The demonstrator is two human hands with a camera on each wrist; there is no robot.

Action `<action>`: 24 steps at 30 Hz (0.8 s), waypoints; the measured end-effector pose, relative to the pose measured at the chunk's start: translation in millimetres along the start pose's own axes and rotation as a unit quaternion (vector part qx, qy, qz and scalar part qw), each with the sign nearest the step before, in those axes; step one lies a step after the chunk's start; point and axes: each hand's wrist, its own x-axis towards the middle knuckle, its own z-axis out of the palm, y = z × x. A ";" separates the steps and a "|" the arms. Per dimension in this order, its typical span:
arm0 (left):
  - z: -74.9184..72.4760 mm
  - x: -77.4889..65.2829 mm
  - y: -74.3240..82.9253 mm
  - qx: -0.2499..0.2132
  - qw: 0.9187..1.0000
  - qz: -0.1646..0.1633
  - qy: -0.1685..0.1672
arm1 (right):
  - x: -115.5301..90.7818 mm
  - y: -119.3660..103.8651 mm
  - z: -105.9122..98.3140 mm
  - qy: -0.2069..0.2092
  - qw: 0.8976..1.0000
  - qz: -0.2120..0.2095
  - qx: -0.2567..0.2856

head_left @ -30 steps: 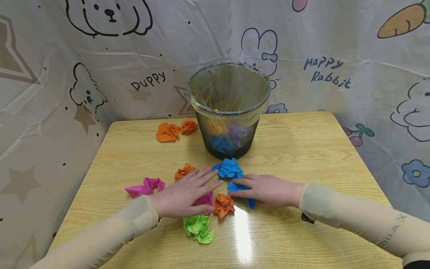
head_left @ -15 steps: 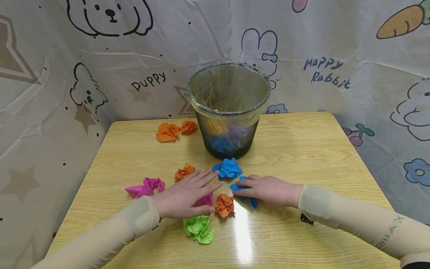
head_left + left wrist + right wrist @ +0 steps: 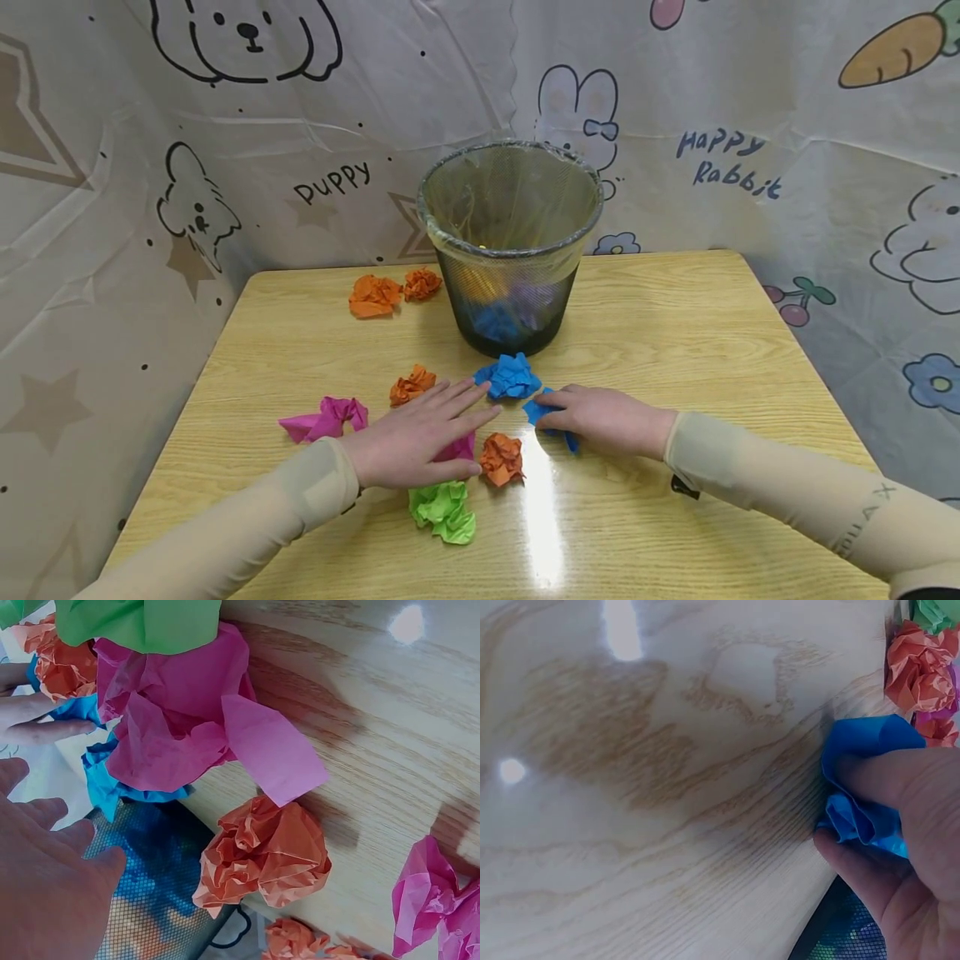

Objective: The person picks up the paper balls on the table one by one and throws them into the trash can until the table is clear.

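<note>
My right hand (image 3: pixel 607 421) pinches a crumpled blue paper (image 3: pixel 870 739) between thumb and fingers, close over the table. Flat and with straight fingers, my left hand (image 3: pixel 420 437) lies over a magenta paper ball (image 3: pixel 461 448), partly hiding it. Beyond the two hands sits another blue paper ball (image 3: pixel 510 377), in front of the bin. An orange paper ball (image 3: pixel 502 458) is just right of my left thumb, and a green one (image 3: pixel 444 510) lies below that hand. Past its knuckles is a second orange ball (image 3: pixel 411 386); a second magenta paper (image 3: pixel 326 419) lies to the left.
A black mesh wastebasket (image 3: pixel 551 329) with a clear liner stands at the back middle, holding blue, purple and yellow paper. Two more orange paper balls (image 3: pixel 375 296) lie left of it. The wooden table (image 3: pixel 675 333) meets a cartoon-printed curtain (image 3: pixel 450 83) behind.
My right hand has drawn slightly to the right with the blue paper, its fingers closing on it. The left hand has hardly moved.
</note>
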 end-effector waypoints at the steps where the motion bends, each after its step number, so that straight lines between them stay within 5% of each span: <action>1: 0.1 0.1 -0.1 0.000 1.000 0.000 0.000 | 0.1 0.4 0.8 0.003 1.000 0.000 -0.001; 17: -1.9 3.9 0.8 -0.003 1.000 -0.003 0.002 | 2.7 1.2 3.8 0.046 0.999 0.005 0.011; 24: -8.5 7.1 0.1 0.002 1.000 -0.010 0.007 | -4.8 1.4 -9.6 0.057 0.998 0.009 0.013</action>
